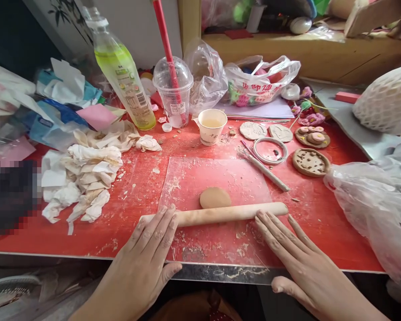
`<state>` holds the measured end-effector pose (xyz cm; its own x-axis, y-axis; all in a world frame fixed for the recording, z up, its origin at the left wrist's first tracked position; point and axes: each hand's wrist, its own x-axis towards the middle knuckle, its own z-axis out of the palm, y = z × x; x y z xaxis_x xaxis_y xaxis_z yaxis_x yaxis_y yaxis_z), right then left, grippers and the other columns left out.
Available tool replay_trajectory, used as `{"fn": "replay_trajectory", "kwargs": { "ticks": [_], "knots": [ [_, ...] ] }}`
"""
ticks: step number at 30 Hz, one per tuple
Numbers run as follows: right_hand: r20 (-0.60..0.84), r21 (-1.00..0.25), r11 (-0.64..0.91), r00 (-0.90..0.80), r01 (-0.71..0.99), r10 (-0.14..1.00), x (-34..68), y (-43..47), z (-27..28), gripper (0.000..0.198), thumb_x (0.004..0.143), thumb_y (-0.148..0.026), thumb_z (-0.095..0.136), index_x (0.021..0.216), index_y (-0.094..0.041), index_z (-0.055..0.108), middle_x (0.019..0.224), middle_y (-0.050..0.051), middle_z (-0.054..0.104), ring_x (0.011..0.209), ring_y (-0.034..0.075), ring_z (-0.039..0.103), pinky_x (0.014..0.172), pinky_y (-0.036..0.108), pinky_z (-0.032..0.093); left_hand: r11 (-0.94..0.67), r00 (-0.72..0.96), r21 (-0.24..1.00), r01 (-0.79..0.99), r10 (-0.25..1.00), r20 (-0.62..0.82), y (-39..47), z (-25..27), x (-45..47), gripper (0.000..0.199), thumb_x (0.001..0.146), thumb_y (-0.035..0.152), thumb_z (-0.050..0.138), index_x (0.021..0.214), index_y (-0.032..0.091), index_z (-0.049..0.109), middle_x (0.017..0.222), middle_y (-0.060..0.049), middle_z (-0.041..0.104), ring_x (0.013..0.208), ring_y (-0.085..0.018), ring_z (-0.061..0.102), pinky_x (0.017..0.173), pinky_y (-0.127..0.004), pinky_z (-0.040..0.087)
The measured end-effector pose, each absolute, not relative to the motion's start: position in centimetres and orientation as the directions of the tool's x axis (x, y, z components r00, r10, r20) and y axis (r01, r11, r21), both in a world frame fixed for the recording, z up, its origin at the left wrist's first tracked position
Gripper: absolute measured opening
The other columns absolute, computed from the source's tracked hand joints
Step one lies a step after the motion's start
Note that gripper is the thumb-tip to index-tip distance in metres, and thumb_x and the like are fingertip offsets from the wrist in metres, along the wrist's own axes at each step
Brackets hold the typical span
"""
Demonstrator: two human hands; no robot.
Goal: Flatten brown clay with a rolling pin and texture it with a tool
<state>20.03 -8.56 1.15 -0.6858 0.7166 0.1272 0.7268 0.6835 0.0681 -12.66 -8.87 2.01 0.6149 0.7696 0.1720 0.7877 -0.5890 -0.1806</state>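
A pale rolling pin (217, 216) lies crosswise on a clear plastic sheet (187, 174) near the front of the red table (137, 178). Just behind it, partly covered by its edge, is a flat brown disc of clay (215, 197). My left hand (147, 254) rests with outstretched fingers on the pin's left end. On the right end lie the fingertips of my right hand (297, 249), also stretched out flat. Neither hand is wrapped around the pin, and both thumbs stick out toward the table's front edge. Dried clay crumbs are scattered over the sheet.
Crumpled tissues (83, 178) are heaped on the left. Behind the sheet stand a paper cup (212, 127) of cloudy liquid, a plastic cup (173, 89) and a tall bottle (123, 80). Clay pieces (310, 162) and a grey stick (269, 171) lie to the right, near plastic bags (377, 196).
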Motion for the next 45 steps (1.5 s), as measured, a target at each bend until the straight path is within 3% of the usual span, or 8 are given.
{"fn": "replay_trajectory", "kwargs": {
  "ticks": [5,11,16,20,30,39,45],
  "knots": [
    [0.147,0.04,0.624,-0.622,0.78,0.769,19.4,-4.4,1.4,0.08,0.09,-0.06,0.02,0.149,-0.01,0.002,0.151,0.013,0.026,0.142,0.021,0.015,0.115,0.042,0.011,-0.592,0.619,-0.194,0.782,0.774,0.135,-4.0,2.7,-12.0,0.061,0.095,0.043,0.027,0.142,0.004,0.027,0.15,-0.015,0.025,0.14,-0.025,0.021,0.116,-0.045,0.006],
    [0.248,0.073,0.513,-0.514,0.855,0.821,17.2,0.5,1.7,0.077,0.092,-0.053,0.028,0.148,-0.011,-0.005,0.152,0.016,0.02,0.141,0.024,0.016,0.114,0.048,0.012,-0.543,0.552,-0.108,0.833,0.828,0.098,2.5,2.2,-11.9,0.059,0.097,0.042,0.016,0.143,0.006,0.026,0.15,-0.013,0.027,0.14,-0.023,0.022,0.114,-0.048,0.015],
    [0.247,0.065,0.546,-0.544,0.835,0.802,18.1,-3.0,1.0,0.077,0.092,-0.055,0.024,0.149,-0.008,0.002,0.152,0.015,0.024,0.142,0.023,0.015,0.114,0.044,0.015,-0.561,0.586,-0.174,0.809,0.791,0.174,-1.2,2.6,-11.8,0.059,0.095,0.039,0.027,0.141,0.002,0.029,0.149,-0.015,0.027,0.139,-0.026,0.024,0.116,-0.048,0.009],
    [0.194,0.08,0.593,-0.596,0.801,0.779,19.5,-6.1,0.7,0.077,0.091,-0.058,0.021,0.148,-0.007,0.009,0.151,0.013,0.025,0.142,0.021,0.013,0.116,0.042,0.007,-0.614,0.643,-0.194,0.765,0.745,0.178,-4.2,3.2,-11.9,0.058,0.094,0.039,0.033,0.141,0.006,0.031,0.149,-0.012,0.029,0.139,-0.024,0.025,0.117,-0.042,0.008],
    [0.226,0.057,0.498,-0.496,0.866,0.838,18.4,-0.8,0.8,0.076,0.092,-0.054,0.026,0.147,-0.003,0.014,0.151,0.018,0.024,0.141,0.024,0.016,0.114,0.045,0.018,-0.545,0.561,-0.131,0.828,0.808,0.181,3.0,3.2,-10.6,0.055,0.096,0.034,0.023,0.14,0.003,0.032,0.148,-0.015,0.029,0.14,-0.026,0.023,0.115,-0.052,0.01],
    [0.204,0.117,0.579,-0.59,0.807,0.782,19.0,-8.0,1.4,0.075,0.092,-0.056,0.022,0.147,-0.005,0.016,0.149,0.016,0.031,0.141,0.024,0.016,0.115,0.046,0.01,-0.618,0.642,-0.178,0.765,0.751,0.151,-4.2,2.1,-12.9,0.058,0.092,0.034,0.035,0.14,0.003,0.031,0.15,-0.015,0.026,0.139,-0.027,0.024,0.116,-0.044,0.009],
    [0.187,0.117,0.612,-0.623,0.782,0.76,19.5,-7.3,1.5,0.08,0.09,-0.06,0.021,0.148,-0.005,0.013,0.147,0.016,0.033,0.142,0.023,0.014,0.115,0.046,0.008,-0.61,0.634,-0.187,0.77,0.764,0.121,-5.2,1.9,-13.1,0.06,0.093,0.036,0.034,0.143,0.004,0.025,0.151,-0.014,0.022,0.14,-0.026,0.022,0.115,-0.041,0.01]
  ]
}}
